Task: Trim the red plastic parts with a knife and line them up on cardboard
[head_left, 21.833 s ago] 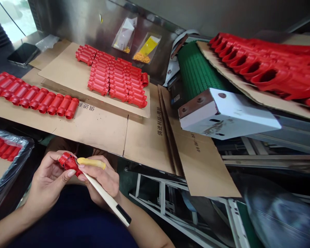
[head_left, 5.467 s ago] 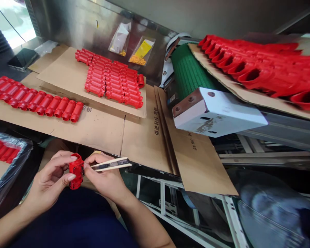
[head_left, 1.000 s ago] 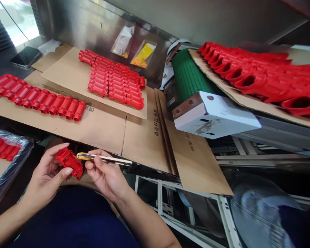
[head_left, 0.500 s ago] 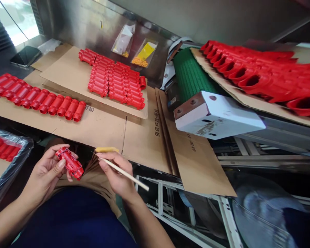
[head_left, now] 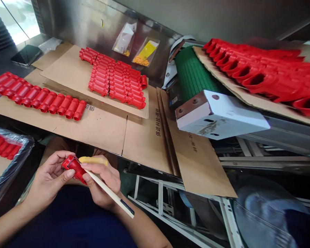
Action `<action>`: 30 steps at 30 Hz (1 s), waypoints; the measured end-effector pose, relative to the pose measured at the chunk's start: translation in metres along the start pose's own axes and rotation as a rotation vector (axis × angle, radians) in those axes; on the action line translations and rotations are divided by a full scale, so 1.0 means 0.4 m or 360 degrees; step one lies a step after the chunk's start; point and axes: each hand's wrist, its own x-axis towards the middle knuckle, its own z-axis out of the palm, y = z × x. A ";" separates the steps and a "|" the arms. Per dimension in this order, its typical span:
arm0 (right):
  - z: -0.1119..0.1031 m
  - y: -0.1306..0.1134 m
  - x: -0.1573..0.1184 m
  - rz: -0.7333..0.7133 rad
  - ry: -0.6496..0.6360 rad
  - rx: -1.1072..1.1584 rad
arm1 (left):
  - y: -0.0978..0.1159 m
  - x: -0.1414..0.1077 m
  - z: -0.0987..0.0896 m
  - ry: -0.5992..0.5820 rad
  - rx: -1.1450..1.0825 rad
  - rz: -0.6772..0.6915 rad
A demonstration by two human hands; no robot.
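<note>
My left hand point(head_left: 50, 175) is closed around a red plastic cylinder point(head_left: 76, 167) with dark outlines on its side, holding it tilted above my lap. In my right hand point(head_left: 105, 182) is a thin, pale-handled paintbrush point(head_left: 107, 189), gripped like a pen. A yellow finger cot point(head_left: 93, 160) covers one of the right fingertips. The right fingers rest against the cylinder's lower end, and the brush's tip is at the part, mostly hidden by the fingers.
Red cylinders point(head_left: 49, 100) stand in a row on cardboard point(head_left: 103, 132), with more on a raised sheet point(head_left: 62, 67). A green conveyor roller point(head_left: 193, 70) and further red parts point(head_left: 268, 74) are at right. A lined box point(head_left: 28, 143) sits at left. Another person's jeans point(head_left: 260, 210) show lower right.
My right hand has moved left and brought the brush to the red cylinder. The left hand has shifted slightly right, and the cylinder is turned a little.
</note>
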 end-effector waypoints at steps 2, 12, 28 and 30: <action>0.000 0.000 -0.003 0.0004 0.0009 0.0015 | 0.000 0.001 0.001 -0.0005 -0.0015 -0.0016; 0.000 -0.003 -0.006 0.0030 0.0025 -0.0012 | -0.003 0.001 0.008 0.0000 0.0056 0.0032; -0.032 -0.037 0.003 0.0023 -0.0062 -0.0151 | 0.018 -0.004 0.018 0.0151 0.0145 0.0097; -0.031 -0.036 0.003 0.0022 -0.0048 -0.0129 | 0.024 -0.007 0.024 0.0132 0.0126 0.0091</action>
